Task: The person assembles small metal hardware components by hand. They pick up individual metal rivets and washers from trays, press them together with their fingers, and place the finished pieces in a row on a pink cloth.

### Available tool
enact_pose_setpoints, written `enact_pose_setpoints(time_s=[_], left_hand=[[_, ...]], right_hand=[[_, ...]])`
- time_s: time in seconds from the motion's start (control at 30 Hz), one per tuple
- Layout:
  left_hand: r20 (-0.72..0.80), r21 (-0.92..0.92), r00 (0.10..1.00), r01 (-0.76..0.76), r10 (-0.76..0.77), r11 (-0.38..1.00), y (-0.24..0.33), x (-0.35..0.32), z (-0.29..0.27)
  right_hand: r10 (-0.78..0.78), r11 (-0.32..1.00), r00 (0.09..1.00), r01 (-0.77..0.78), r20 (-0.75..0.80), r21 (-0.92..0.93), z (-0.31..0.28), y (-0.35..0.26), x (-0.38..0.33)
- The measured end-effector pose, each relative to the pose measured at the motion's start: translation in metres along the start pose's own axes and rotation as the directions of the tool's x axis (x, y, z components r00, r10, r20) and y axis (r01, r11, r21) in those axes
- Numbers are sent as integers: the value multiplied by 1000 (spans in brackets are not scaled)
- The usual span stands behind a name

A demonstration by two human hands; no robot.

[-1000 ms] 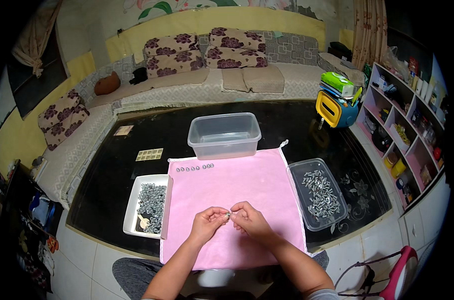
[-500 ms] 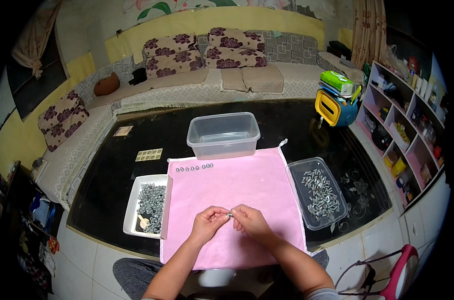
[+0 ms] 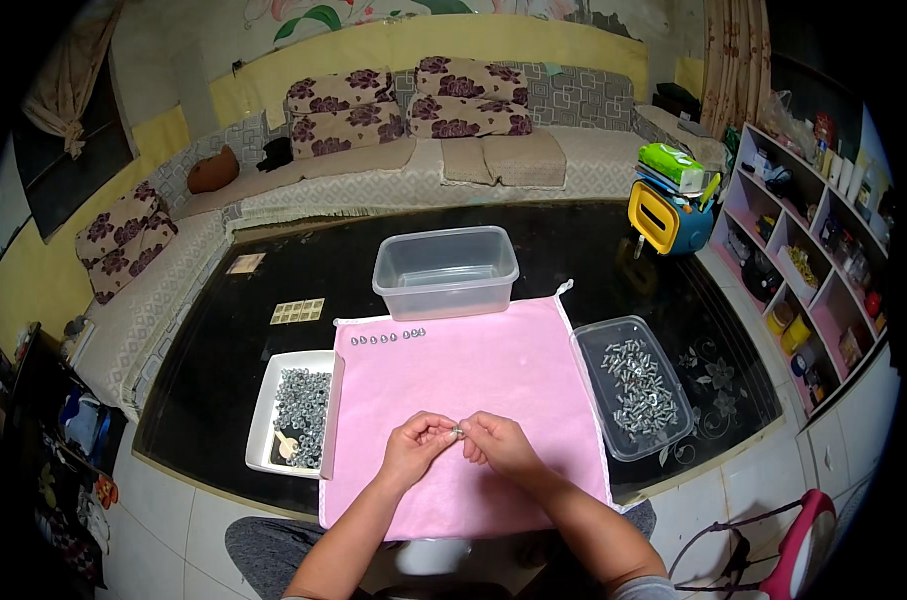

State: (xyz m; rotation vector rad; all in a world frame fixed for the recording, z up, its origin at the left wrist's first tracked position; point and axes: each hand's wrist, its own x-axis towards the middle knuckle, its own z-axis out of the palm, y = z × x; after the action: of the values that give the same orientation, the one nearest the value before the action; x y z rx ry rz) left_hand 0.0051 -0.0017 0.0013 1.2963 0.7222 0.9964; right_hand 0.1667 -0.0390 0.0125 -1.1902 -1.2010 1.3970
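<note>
Over the near part of the pink cloth (image 3: 453, 375), my left hand (image 3: 419, 446) and my right hand (image 3: 499, 442) meet fingertip to fingertip. Both are closed in a pinch on one small silver bolt (image 3: 458, 431); the fingers cover most of it, and I cannot tell whether a nut sits on it. Along the cloth's far left edge lies a row of several small metal pieces (image 3: 389, 338). To the left, a white box (image 3: 257, 430) holds many silver nuts (image 3: 305, 398) and a small wooden scoop (image 3: 286, 444). On the right, a clear shallow tray (image 3: 613, 440) holds loose silver bolts (image 3: 641, 392).
A clear plastic tub (image 3: 445, 298) stands beyond the cloth on the black table (image 3: 223, 330). Farther off are a flat card (image 3: 297, 311) and a yellow and blue box (image 3: 663, 220) with a green pack on top. Shelves (image 3: 808, 240) stand at the right.
The small bolt has turned slightly between my fingertips, and the right fingers have shifted a little. My arms stay in place.
</note>
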Motion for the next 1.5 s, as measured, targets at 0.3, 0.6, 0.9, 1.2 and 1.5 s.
enact_pose_setpoints(time_s=[0.3, 0.6, 0.9, 1.2, 1.5], left_hand=[[-2, -39, 1000, 14, -14, 999, 1, 0, 2], [-23, -20, 1000, -6, 6, 1000, -3, 0, 0], [-22, 9, 1000, 1, -1, 1000, -1, -1, -1], [-21, -7, 1000, -4, 4, 1000, 0, -1, -1], [-3, -27, 1000, -8, 8, 1000, 1, -1, 0]], right_hand=[[32, 999, 999, -32, 16, -33, 0, -7, -1], [37, 999, 999, -37, 5, -4, 0, -9, -1], [6, 1000, 1000, -6, -4, 23, 3, -7, -1], [7, 999, 999, -8, 38, 42, 2, -5, 0], [20, 1000, 998, -21, 53, 24, 3, -10, -2]])
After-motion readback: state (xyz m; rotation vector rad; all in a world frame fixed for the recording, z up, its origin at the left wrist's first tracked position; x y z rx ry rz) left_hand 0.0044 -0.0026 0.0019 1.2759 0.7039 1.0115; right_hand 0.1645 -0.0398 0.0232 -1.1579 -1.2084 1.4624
